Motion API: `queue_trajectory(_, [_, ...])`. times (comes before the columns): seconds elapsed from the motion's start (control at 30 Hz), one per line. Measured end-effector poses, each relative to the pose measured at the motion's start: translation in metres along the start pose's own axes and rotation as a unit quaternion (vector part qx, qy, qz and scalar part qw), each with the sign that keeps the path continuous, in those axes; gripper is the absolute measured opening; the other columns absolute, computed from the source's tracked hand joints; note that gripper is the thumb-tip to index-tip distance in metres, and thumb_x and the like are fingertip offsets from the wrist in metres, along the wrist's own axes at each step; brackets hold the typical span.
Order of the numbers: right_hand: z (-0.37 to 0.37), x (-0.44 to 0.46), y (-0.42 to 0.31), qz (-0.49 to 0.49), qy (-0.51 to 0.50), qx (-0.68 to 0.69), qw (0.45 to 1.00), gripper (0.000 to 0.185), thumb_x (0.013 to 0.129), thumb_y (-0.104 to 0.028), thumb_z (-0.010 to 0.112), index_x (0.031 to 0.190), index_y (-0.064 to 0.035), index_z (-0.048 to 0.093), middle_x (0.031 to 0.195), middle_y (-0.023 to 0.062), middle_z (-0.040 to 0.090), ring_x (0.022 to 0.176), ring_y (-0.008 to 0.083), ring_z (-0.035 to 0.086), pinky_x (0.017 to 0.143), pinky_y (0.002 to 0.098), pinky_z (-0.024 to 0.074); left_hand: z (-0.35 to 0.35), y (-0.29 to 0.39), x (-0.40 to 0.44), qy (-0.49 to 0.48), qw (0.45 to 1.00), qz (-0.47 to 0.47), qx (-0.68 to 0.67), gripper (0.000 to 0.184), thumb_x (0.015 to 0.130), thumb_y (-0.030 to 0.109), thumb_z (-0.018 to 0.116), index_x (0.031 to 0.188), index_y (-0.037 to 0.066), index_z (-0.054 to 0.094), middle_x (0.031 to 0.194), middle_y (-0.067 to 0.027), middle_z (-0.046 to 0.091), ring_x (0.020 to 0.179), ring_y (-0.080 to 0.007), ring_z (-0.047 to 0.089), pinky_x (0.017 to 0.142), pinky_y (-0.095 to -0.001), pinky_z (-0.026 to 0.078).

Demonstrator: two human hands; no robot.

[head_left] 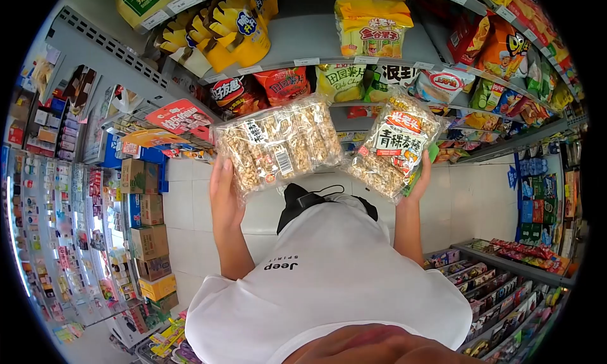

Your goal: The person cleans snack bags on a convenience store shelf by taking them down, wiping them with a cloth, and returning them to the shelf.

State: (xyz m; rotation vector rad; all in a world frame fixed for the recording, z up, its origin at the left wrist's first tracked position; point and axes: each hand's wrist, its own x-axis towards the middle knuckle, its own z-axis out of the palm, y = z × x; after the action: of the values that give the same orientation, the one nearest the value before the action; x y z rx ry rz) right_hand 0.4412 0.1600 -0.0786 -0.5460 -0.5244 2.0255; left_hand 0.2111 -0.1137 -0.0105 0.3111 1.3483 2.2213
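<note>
My left hand [226, 190] grips the lower left end of a clear bag of puffed grain bars [278, 143]. Several bars stand side by side behind the plastic, and a barcode label faces me. On the other side, my right hand [417, 181] is closed around the right edge of a second clear bag of grain snacks [389, 162], which has a red and white printed label. A green edge shows between this bag and my right palm. Both bags are held up in front of the shelf, tilted, their near edges almost touching. Most fingers are hidden behind the bags.
A grey shelf [303, 38] ahead carries yellow cartons [237, 42], a yellow snack pack [373, 29] and colourful chip bags [341, 81]. Stacked cardboard boxes [150, 241] stand at left. Racks of packets [506, 294] are at lower right. Pale floor tiles [190, 206] lie below.
</note>
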Motion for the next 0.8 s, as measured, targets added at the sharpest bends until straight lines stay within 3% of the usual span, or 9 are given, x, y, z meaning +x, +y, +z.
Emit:
queue_trajectory(0.13, [-0.007, 0.004, -0.002, 0.010, -0.007, -0.016, 1.000, 0.047, 0.098, -0.034, 0.053, 0.133, -0.0020, 0.050, 0.124, 0.0136, 0.062, 0.110, 0.0253, 0.063, 0.096, 0.0410, 0.0510, -0.011, -0.011, 0.006, 0.019, 0.991, -0.073, -0.113, 0.046, 0.104, 0.029, 0.043, 0.142, 0.001, 0.042, 0.134, -0.0134, 0.056, 0.120, -0.0257, 0.057, 0.098, -0.0427, 0.049])
queue_trajectory(0.17, [-0.005, 0.003, -0.003, 0.009, -0.006, -0.011, 1.000, 0.047, 0.098, -0.034, 0.053, 0.132, -0.0019, 0.051, 0.122, 0.0133, 0.063, 0.108, 0.0248, 0.064, 0.095, 0.0404, 0.0513, -0.015, -0.017, 0.008, 0.029, 0.988, -0.085, -0.124, 0.051, 0.102, 0.034, 0.044, 0.142, 0.003, 0.042, 0.135, -0.0149, 0.056, 0.120, -0.0292, 0.058, 0.095, -0.0513, 0.051])
queue_trajectory(0.27, [-0.011, 0.007, -0.004, 0.016, -0.032, -0.006, 0.999, 0.046, 0.098, -0.033, 0.053, 0.131, -0.0015, 0.052, 0.122, 0.0132, 0.063, 0.107, 0.0241, 0.064, 0.094, 0.0392, 0.0517, -0.021, -0.021, 0.011, -0.058, 0.975, -0.092, -0.196, 0.056, 0.097, 0.040, 0.046, 0.139, 0.003, 0.046, 0.134, -0.0146, 0.057, 0.120, -0.0307, 0.058, 0.094, -0.0568, 0.050])
queue_trajectory(0.47, [-0.008, 0.020, -0.011, 0.044, -0.047, -0.051, 0.997, 0.043, 0.098, -0.030, 0.055, 0.129, -0.0013, 0.054, 0.120, 0.0124, 0.065, 0.105, 0.0222, 0.065, 0.092, 0.0372, 0.0524, -0.054, -0.024, 0.011, 0.061, 0.955, -0.077, -0.279, 0.061, 0.090, 0.048, 0.049, 0.133, 0.006, 0.054, 0.132, -0.0137, 0.058, 0.121, -0.0315, 0.057, 0.095, -0.0539, 0.050])
queue_trajectory(0.5, [0.002, 0.018, -0.011, 0.059, -0.039, -0.058, 0.996, 0.042, 0.097, -0.030, 0.057, 0.128, -0.0011, 0.055, 0.118, 0.0127, 0.065, 0.104, 0.0220, 0.065, 0.092, 0.0371, 0.0530, -0.071, -0.027, 0.013, 0.018, 0.947, -0.068, -0.315, 0.063, 0.089, 0.048, 0.049, 0.136, 0.006, 0.052, 0.136, -0.0150, 0.056, 0.124, -0.0334, 0.054, 0.098, -0.0536, 0.048])
queue_trajectory(0.6, [0.042, 0.016, -0.006, 0.129, -0.052, -0.070, 0.988, 0.042, 0.097, -0.030, 0.057, 0.127, -0.0010, 0.055, 0.118, 0.0130, 0.066, 0.104, 0.0225, 0.066, 0.091, 0.0370, 0.0538, -0.070, -0.017, 0.006, 0.130, 0.950, -0.015, -0.283, 0.059, 0.086, 0.047, 0.049, 0.129, 0.006, 0.058, 0.127, -0.0120, 0.062, 0.114, -0.0296, 0.060, 0.097, -0.0471, 0.049])
queue_trajectory(0.7, [0.069, 0.028, 0.008, 0.206, -0.086, -0.046, 0.974, 0.041, 0.095, -0.032, 0.061, 0.124, -0.0032, 0.057, 0.114, 0.0121, 0.067, 0.100, 0.0221, 0.068, 0.086, 0.0382, 0.0566, -0.104, -0.033, 0.007, 0.142, 0.955, 0.026, -0.261, 0.057, 0.091, 0.046, 0.046, 0.127, 0.004, 0.058, 0.127, -0.0136, 0.062, 0.116, -0.0308, 0.058, 0.098, -0.0483, 0.049])
queue_trajectory(0.8, [0.112, 0.028, 0.017, 0.236, -0.108, -0.045, 0.965, 0.040, 0.094, -0.032, 0.062, 0.123, -0.0054, 0.058, 0.113, 0.0111, 0.067, 0.097, 0.0214, 0.069, 0.085, 0.0379, 0.0573, -0.110, -0.048, -0.002, 0.130, 0.952, 0.029, -0.277, 0.060, 0.096, 0.048, 0.041, 0.136, 0.004, 0.051, 0.137, -0.0171, 0.054, 0.125, -0.0334, 0.053, 0.101, -0.0496, 0.049])
